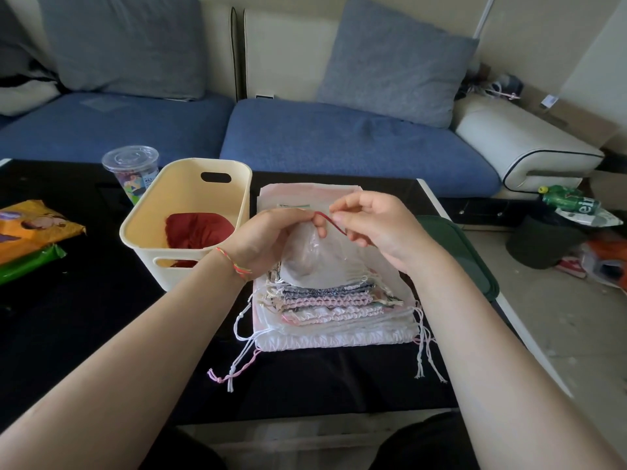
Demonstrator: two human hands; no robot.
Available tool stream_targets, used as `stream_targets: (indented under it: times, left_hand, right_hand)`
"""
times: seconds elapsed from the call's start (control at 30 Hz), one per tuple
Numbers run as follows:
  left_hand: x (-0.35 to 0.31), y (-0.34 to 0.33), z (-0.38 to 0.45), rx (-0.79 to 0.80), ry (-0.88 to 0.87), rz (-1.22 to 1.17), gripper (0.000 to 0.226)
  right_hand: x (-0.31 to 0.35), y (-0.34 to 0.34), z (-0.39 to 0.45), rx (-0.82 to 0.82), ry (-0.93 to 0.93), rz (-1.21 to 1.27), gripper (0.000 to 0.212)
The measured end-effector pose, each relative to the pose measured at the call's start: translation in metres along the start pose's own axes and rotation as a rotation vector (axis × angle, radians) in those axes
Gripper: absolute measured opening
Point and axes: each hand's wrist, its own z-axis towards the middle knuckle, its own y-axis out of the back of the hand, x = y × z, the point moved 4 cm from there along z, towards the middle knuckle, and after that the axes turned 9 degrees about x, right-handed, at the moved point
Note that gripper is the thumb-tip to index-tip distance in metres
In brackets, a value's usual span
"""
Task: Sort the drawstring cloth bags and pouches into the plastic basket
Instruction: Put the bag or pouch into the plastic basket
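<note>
A cream plastic basket stands on the black table, with a dark red cloth bag inside it. To its right lies a stack of drawstring bags, white, pink and grey, cords trailing off the front. Above the stack both hands hold up a sheer white pouch by its red drawstring. My left hand pinches the cord's left end and the pouch's top. My right hand pinches the cord a little to the right.
A lidded clear plastic cup stands behind the basket. Orange and green packets lie at the table's left. A dark green pad lies at the right edge. A blue sofa runs behind the table; clutter covers the floor on the right.
</note>
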Motion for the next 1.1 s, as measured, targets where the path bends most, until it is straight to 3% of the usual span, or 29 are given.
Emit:
stream_targets:
  times: [0.2, 0.3, 0.4, 0.5, 0.6, 0.73, 0.8, 0.93, 1.03, 1.1]
  left_hand:
    - [0.003, -0.003, 0.002, -0.006, -0.021, -0.264, 0.025]
    - [0.01, -0.001, 0.006, -0.104, 0.002, -0.277, 0.023]
    - [0.014, 0.009, 0.006, -0.241, 0.009, -0.085, 0.019]
    - [0.009, 0.012, 0.002, -0.389, 0.033, 0.32, 0.011]
    - [0.003, 0.004, 0.004, -0.302, 0.054, 0.58, 0.018]
    - [0.002, -0.004, 0.002, -0.108, 0.058, 0.47, 0.017]
    - [0.004, -0.002, 0.002, -0.083, 0.027, 0.381, 0.017]
    - [0.007, 0.006, 0.004, -0.132, -0.025, 0.13, 0.017]
    - [0.007, 0.01, 0.005, -0.145, -0.053, 0.06, 0.019]
    - [0.008, 0.012, 0.006, -0.124, -0.05, 0.044, 0.021]
  right_hand:
    - [-0.002, -0.004, -0.001, -0.016, -0.04, -0.219, 0.001]
    - [-0.001, -0.007, 0.0, -0.016, -0.059, -0.36, 0.006]
    - [0.001, -0.012, 0.002, -0.01, -0.048, -0.482, 0.011]
    - [0.005, -0.014, 0.002, 0.0, -0.021, -0.557, 0.013]
    - [0.011, -0.012, -0.001, -0.018, 0.012, -0.553, 0.014]
    - [0.01, -0.009, -0.003, -0.013, 0.018, -0.449, 0.011]
    - [0.006, -0.01, -0.002, -0.066, 0.018, -0.402, 0.006]
    - [0.0, -0.001, 0.001, -0.258, 0.02, -0.367, 0.025]
    - [-0.002, -0.004, 0.002, -0.101, 0.014, -0.208, 0.004]
    - [-0.003, -0.011, 0.002, -0.002, 0.014, -0.126, 0.004]
